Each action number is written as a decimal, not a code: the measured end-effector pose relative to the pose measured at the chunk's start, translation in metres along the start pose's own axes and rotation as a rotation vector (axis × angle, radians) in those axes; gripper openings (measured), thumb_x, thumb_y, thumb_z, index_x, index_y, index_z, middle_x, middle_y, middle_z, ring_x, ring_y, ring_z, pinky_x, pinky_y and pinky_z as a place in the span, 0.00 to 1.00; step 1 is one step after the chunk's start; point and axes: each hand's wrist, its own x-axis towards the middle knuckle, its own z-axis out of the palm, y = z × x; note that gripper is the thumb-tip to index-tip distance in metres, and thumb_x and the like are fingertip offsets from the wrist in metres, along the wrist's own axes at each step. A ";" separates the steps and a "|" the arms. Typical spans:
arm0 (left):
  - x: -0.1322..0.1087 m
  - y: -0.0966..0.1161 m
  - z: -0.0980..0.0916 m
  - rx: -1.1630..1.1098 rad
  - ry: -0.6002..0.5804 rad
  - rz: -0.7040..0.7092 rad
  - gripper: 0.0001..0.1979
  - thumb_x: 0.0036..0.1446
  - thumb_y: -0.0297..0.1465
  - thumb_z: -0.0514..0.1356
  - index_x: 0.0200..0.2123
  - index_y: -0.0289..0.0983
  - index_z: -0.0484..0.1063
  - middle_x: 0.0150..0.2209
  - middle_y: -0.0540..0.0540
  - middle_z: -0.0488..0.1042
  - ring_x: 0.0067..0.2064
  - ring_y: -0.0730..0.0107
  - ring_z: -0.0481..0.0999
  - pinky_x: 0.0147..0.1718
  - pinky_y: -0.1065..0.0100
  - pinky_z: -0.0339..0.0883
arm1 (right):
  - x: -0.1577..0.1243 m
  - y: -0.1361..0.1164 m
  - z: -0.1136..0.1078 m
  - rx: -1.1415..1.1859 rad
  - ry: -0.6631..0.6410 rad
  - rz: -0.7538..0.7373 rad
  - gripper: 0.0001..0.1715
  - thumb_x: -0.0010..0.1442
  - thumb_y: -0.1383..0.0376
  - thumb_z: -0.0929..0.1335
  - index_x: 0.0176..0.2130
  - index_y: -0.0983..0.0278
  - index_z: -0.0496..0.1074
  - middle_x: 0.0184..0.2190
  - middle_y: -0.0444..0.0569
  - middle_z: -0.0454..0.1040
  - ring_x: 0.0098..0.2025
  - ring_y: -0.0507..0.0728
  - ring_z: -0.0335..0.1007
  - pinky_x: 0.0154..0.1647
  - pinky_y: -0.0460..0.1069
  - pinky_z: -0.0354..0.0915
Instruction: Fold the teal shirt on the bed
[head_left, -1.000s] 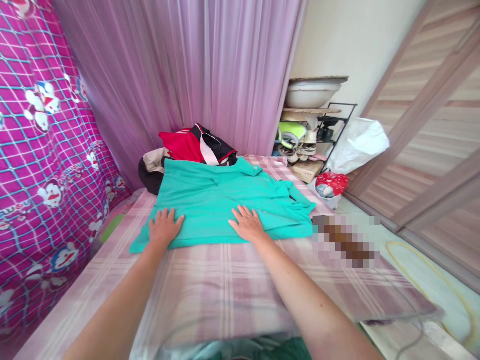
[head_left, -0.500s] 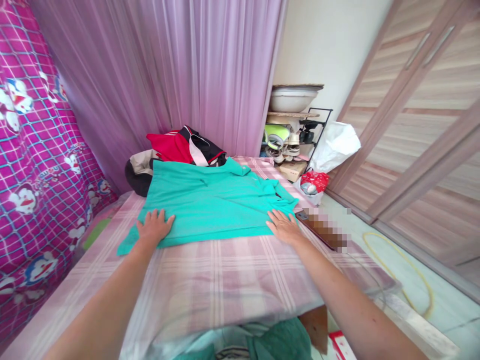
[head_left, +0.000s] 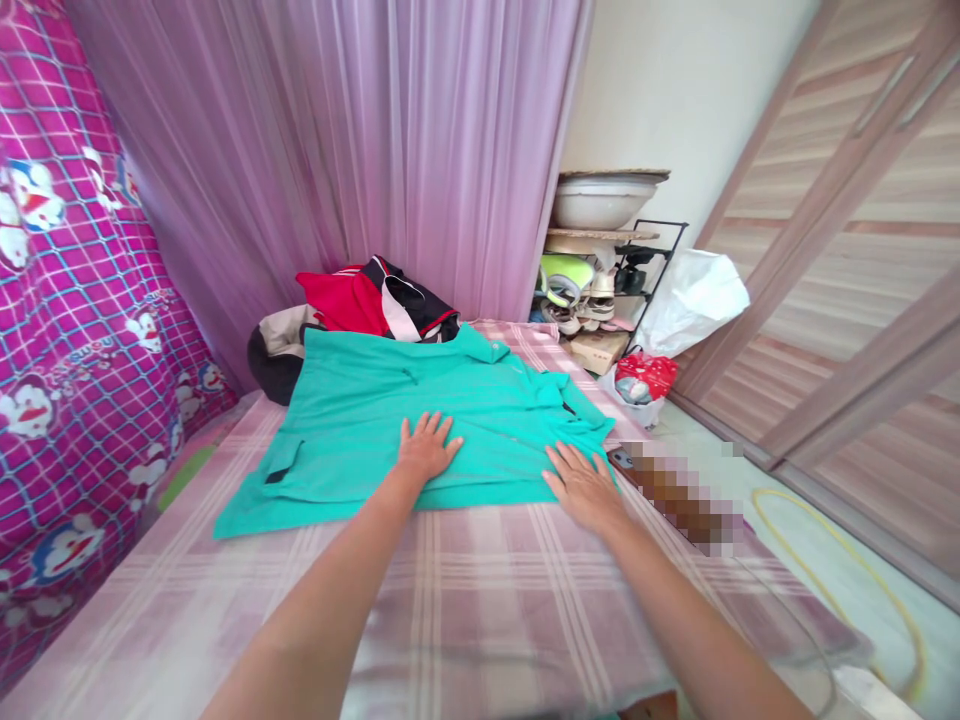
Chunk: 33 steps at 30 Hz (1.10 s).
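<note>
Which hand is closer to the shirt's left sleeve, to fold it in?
Left, probably. The left hand lies flat on the middle of the green shirt, nearer the spread sleeve. The right hand presses the shirt's other edge, near the collar.

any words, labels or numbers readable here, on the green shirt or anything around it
None can be read.
Green shirt under both hands: no print or label visible.
Pink cartoon cloth: small lettering, too blurred to read.
Red bag and box by the rack: markings too small to read.
</note>
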 end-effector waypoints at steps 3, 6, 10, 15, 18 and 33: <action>0.005 -0.032 0.000 0.015 0.024 -0.057 0.35 0.66 0.52 0.39 0.71 0.45 0.50 0.74 0.45 0.47 0.74 0.53 0.45 0.68 0.40 0.39 | -0.001 0.003 -0.001 0.012 0.000 -0.018 0.34 0.71 0.52 0.53 0.71 0.58 0.55 0.72 0.51 0.53 0.73 0.61 0.46 0.71 0.66 0.40; 0.004 -0.052 0.002 0.018 0.046 -0.067 0.34 0.66 0.51 0.40 0.71 0.45 0.51 0.73 0.44 0.49 0.73 0.52 0.47 0.68 0.40 0.42 | 0.004 -0.005 -0.020 0.058 -0.098 0.043 0.34 0.71 0.51 0.53 0.70 0.59 0.57 0.72 0.53 0.51 0.73 0.63 0.45 0.70 0.68 0.42; 0.005 -0.053 0.007 0.028 0.082 -0.075 0.34 0.66 0.51 0.40 0.71 0.45 0.52 0.73 0.42 0.50 0.73 0.51 0.48 0.67 0.40 0.44 | 0.026 -0.050 -0.061 0.232 -0.086 -0.008 0.37 0.71 0.48 0.50 0.70 0.58 0.57 0.73 0.54 0.50 0.73 0.65 0.44 0.69 0.69 0.43; 0.005 -0.051 0.010 0.036 0.097 -0.074 0.35 0.66 0.52 0.40 0.71 0.45 0.51 0.73 0.42 0.51 0.73 0.52 0.49 0.67 0.42 0.44 | 0.048 -0.108 -0.063 0.308 -0.086 -0.286 0.37 0.71 0.46 0.51 0.71 0.56 0.53 0.74 0.51 0.46 0.74 0.63 0.40 0.71 0.66 0.38; 0.005 -0.054 0.009 0.026 0.085 -0.067 0.35 0.67 0.52 0.39 0.71 0.44 0.50 0.73 0.42 0.50 0.73 0.53 0.48 0.67 0.42 0.44 | 0.046 -0.093 -0.040 0.282 -0.142 -0.275 0.38 0.70 0.45 0.52 0.72 0.57 0.52 0.74 0.50 0.44 0.74 0.61 0.38 0.72 0.65 0.37; -0.024 -0.062 0.000 0.097 0.193 -0.045 0.30 0.68 0.44 0.42 0.67 0.40 0.61 0.70 0.42 0.57 0.71 0.54 0.55 0.68 0.48 0.45 | 0.021 -0.004 -0.015 0.116 -0.047 -0.024 0.34 0.72 0.50 0.52 0.70 0.55 0.56 0.73 0.48 0.50 0.73 0.60 0.43 0.71 0.63 0.44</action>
